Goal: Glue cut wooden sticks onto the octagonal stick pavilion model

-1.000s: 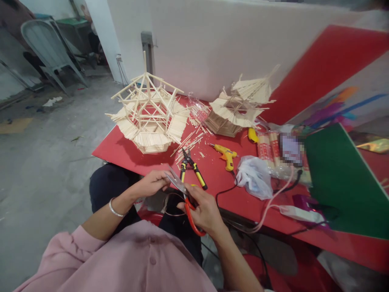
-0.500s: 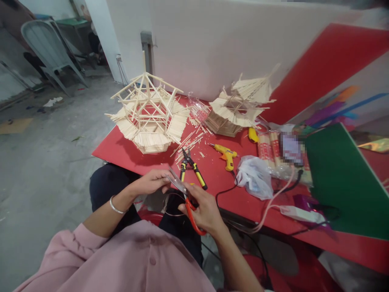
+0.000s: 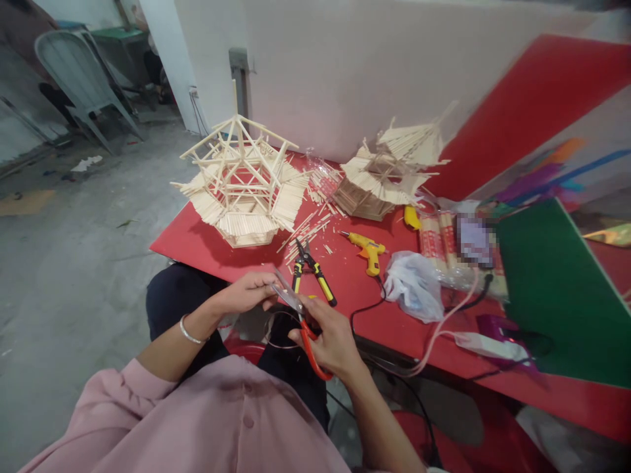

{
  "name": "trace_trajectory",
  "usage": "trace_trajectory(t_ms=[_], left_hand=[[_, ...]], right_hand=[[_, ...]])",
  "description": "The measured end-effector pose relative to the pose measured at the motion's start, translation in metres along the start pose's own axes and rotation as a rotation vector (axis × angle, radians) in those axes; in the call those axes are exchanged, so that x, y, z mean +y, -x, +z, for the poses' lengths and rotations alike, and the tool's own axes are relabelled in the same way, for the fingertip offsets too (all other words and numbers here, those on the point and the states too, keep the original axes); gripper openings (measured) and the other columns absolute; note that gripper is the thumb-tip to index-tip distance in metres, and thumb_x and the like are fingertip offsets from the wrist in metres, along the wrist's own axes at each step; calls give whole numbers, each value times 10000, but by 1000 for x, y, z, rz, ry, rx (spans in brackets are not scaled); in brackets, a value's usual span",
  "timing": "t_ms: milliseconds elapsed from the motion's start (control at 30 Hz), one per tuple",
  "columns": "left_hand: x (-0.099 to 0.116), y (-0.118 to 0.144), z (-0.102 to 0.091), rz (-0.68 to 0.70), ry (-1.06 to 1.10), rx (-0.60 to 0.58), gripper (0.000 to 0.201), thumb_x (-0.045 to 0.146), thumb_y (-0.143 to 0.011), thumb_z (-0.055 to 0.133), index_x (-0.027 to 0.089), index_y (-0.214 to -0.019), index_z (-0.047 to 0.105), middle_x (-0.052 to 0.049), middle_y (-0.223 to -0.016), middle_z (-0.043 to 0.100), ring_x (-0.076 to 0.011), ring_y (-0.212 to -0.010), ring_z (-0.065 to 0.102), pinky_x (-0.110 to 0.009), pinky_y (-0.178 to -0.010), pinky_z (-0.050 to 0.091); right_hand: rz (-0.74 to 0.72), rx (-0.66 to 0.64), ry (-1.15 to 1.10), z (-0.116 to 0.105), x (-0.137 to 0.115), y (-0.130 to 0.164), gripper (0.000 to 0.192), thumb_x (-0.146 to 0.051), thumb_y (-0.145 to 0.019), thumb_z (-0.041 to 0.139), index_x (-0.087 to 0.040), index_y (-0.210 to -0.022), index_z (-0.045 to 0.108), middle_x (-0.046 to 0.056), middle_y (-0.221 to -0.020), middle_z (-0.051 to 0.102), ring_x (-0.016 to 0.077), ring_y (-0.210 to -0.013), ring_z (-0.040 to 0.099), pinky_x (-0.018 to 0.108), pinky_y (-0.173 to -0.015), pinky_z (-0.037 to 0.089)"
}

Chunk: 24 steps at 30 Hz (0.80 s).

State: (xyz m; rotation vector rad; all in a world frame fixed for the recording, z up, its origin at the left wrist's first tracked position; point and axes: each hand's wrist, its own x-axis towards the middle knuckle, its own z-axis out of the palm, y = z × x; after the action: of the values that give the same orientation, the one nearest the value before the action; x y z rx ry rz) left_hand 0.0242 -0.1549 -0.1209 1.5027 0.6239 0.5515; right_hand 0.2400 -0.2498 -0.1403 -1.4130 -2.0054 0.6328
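I see red-handled scissors just off the near edge of the red table, blades closing on a clear plastic strip. My right hand grips the handles; my left hand pinches the strip. Yellow-and-black pliers lie just beyond.

My red table carries two stick models, loose sticks, yellow-black pliers, yellow glue gun, white plastic bag, green board, power strip.
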Motion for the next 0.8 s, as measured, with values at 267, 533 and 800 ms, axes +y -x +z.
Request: trace_trajectory(t_ms=[267,533,800], left_hand=[[-1,1,-1,2,22,-25,560,681,-883,509,143,-741,581,47,-525,482,-73,-495,430,-212,-537,369],[-4,4,-2,-2,24,-12,513,587,-932,505,144,-678,545,47,-533,459,-63,-496,399,-201,-527,347],[2,0,-5,161,-155,264,211,345,-903,621,144,-846,650,-25,-788,622,-120,-727,580,-245,-698,469]], right_hand=[[9,-13,-34,2,0,2,516,-488,-866,626,-215,-1302,583,44,-870,648,163,-705,595,268,-638,484],[-41,29,-33,9,5,2,470,-490,-912,583,-183,-1267,607,49,-764,653,167,-665,600,274,-648,491],[128,128,-18,10,4,-6,489,-486,-888,587,-192,-1278,605,54,-894,690,181,-742,637,284,-687,516]])
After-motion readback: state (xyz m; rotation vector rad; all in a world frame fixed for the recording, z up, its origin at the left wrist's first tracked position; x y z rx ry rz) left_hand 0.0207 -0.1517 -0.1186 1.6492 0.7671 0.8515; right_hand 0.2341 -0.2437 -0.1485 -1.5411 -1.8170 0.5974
